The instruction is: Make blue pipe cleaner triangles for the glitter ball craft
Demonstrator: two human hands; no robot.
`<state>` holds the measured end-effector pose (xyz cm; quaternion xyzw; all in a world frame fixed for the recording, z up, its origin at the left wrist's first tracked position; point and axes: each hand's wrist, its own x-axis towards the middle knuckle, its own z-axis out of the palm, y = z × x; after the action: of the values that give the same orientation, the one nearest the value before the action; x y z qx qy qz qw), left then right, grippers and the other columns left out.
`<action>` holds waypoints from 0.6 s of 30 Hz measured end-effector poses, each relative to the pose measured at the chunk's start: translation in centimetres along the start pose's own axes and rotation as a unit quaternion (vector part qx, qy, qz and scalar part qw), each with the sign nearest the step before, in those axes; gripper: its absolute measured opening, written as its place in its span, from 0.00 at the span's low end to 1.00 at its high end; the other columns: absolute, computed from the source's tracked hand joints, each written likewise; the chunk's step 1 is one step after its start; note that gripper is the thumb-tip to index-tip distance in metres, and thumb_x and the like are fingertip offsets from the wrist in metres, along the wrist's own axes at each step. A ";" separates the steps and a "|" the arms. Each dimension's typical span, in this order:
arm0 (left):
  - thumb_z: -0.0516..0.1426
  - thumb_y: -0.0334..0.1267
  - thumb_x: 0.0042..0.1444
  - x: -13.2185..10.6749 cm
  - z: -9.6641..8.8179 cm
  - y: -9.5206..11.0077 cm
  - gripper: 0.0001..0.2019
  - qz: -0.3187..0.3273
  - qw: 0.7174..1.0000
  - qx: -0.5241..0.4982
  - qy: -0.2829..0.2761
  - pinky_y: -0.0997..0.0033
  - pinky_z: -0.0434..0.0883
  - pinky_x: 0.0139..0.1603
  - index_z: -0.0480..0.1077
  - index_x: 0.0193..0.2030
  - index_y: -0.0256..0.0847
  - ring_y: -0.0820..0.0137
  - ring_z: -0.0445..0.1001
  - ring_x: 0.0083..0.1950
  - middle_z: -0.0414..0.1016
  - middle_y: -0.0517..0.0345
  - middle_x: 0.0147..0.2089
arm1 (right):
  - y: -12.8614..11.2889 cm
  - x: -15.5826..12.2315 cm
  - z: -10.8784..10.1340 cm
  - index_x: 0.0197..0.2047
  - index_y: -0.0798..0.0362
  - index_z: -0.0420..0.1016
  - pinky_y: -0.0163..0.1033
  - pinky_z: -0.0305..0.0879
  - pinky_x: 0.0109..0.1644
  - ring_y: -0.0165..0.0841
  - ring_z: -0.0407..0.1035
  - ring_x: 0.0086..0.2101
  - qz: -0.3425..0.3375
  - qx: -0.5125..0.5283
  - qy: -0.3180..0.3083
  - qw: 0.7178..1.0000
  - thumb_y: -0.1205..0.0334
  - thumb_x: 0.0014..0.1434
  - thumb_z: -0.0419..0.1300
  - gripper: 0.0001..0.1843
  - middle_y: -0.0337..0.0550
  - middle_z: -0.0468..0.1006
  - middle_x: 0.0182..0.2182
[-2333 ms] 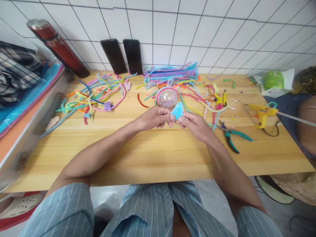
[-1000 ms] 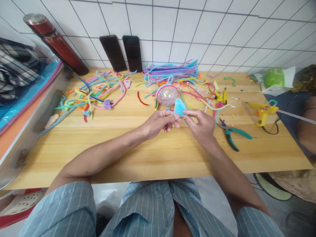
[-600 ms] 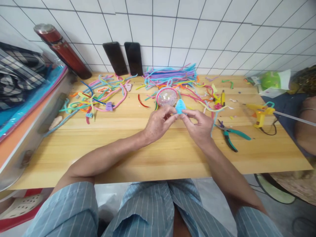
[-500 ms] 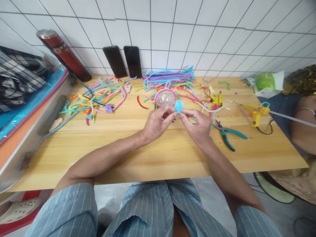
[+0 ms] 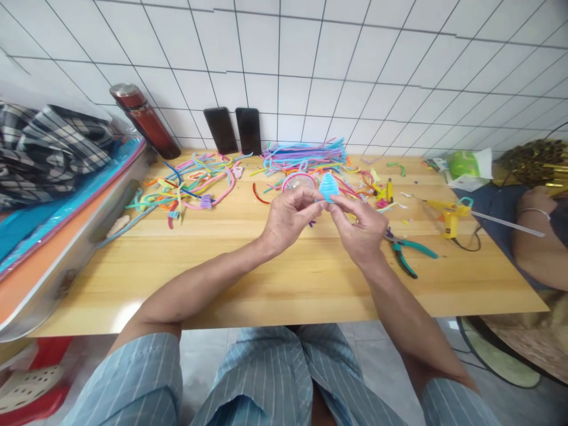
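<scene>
Between my fingertips, above the middle of the table, is a light-blue, leaf-shaped piece of bent pipe cleaner [image 5: 329,186]. My left hand [image 5: 293,218] pinches its lower edge from the left, and my right hand [image 5: 360,226] pinches it from the right. The fingertips of both hands nearly meet below it. Just behind my left hand lies a clear round ornament with a pink rim [image 5: 299,178], partly hidden by my fingers. A bundle of purple and blue pipe cleaners [image 5: 306,155] lies farther back.
Loose colored pipe cleaners [image 5: 226,186] are spread at the left. Pliers with teal handles [image 5: 410,248] and a yellow glue gun [image 5: 451,220] lie at the right, near another person's arm [image 5: 535,236]. Two phones [image 5: 248,131] and a red thermos [image 5: 148,121] stand by the tiled wall.
The view has tilted up slightly. The blue piece has risen a little between my fingers and shows more of its face. Both hands keep their pinch.
</scene>
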<state>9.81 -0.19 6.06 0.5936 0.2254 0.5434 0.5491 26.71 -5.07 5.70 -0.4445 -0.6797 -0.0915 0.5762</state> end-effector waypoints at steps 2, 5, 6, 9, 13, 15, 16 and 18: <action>0.76 0.51 0.56 0.3 0.1 0.1 0.17 0.010 1.000 -0.015 -0.003 0.78 0.69 0.25 0.80 0.37 0.41 0.77 0.72 0.25 0.76 0.64 0.27 | 0.2 0.4 0.1 0.50 0.43 0.91 0.40 0.85 0.46 0.37 0.89 0.39 -0.026 0.004 0.000 1.000 0.68 0.68 0.71 0.12 0.40 0.93 0.42; 0.75 0.51 0.57 0.8 0.0 0.2 0.16 0.032 0.999 -0.009 0.003 0.77 0.70 0.26 0.81 0.37 0.41 0.76 0.74 0.27 0.77 0.62 0.29 | 0.7 1.2 0.3 0.48 0.43 0.91 0.40 0.85 0.44 0.37 0.89 0.37 -0.034 0.001 0.003 0.999 0.67 0.69 0.70 0.10 0.39 0.93 0.40; 0.75 0.50 0.57 1.0 -0.1 0.2 0.16 0.042 0.999 0.002 0.011 0.77 0.71 0.27 0.81 0.37 0.41 0.76 0.74 0.28 0.77 0.62 0.30 | 0.9 1.5 0.5 0.47 0.43 0.91 0.40 0.85 0.44 0.38 0.89 0.37 -0.032 0.001 0.007 0.999 0.66 0.69 0.70 0.09 0.39 0.93 0.39; 0.76 0.49 0.56 1.9 -0.2 0.1 0.15 0.075 0.995 0.040 0.042 0.77 0.72 0.30 0.82 0.37 0.41 0.77 0.73 0.29 0.78 0.62 0.32 | 1.4 2.4 1.1 0.46 0.44 0.91 0.41 0.85 0.43 0.38 0.89 0.37 -0.020 -0.003 0.016 1.000 0.64 0.69 0.70 0.08 0.40 0.93 0.39; 0.74 0.47 0.59 3.0 -0.3 -0.4 0.12 0.092 0.992 0.055 0.074 0.77 0.72 0.31 0.83 0.37 0.41 0.77 0.74 0.29 0.79 0.62 0.31 | 2.0 3.6 2.1 0.45 0.44 0.91 0.41 0.86 0.43 0.38 0.89 0.36 -0.010 -0.030 0.015 0.999 0.63 0.68 0.69 0.08 0.40 0.93 0.38; 0.74 0.47 0.59 3.4 -0.4 -0.6 0.12 0.096 0.990 0.049 0.087 0.76 0.74 0.32 0.83 0.37 0.41 0.76 0.77 0.30 0.81 0.61 0.32 | 2.2 4.1 2.5 0.44 0.45 0.91 0.41 0.87 0.42 0.38 0.89 0.36 -0.008 -0.038 0.019 0.999 0.63 0.68 0.69 0.08 0.39 0.93 0.38; 0.74 0.47 0.59 3.6 -0.4 -0.8 0.12 0.101 0.990 0.044 0.093 0.76 0.76 0.33 0.83 0.37 0.41 0.75 0.78 0.31 0.83 0.61 0.33 | 2.2 4.3 2.7 0.44 0.45 0.91 0.40 0.87 0.42 0.38 0.89 0.36 -0.013 -0.038 0.023 0.999 0.63 0.68 0.68 0.08 0.39 0.93 0.38; 0.74 0.46 0.59 3.7 -0.4 -1.0 0.12 0.108 0.988 0.036 0.100 0.75 0.78 0.36 0.83 0.37 0.41 0.74 0.81 0.33 0.84 0.59 0.34 | 2.2 4.5 3.1 0.43 0.45 0.91 0.39 0.86 0.41 0.38 0.89 0.35 -0.026 -0.039 0.031 0.998 0.64 0.67 0.68 0.08 0.39 0.93 0.37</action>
<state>10.92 3.45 6.59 0.5762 0.2330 0.6478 0.4404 26.38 0.43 7.72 -0.4462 -0.6687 -0.1466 0.5764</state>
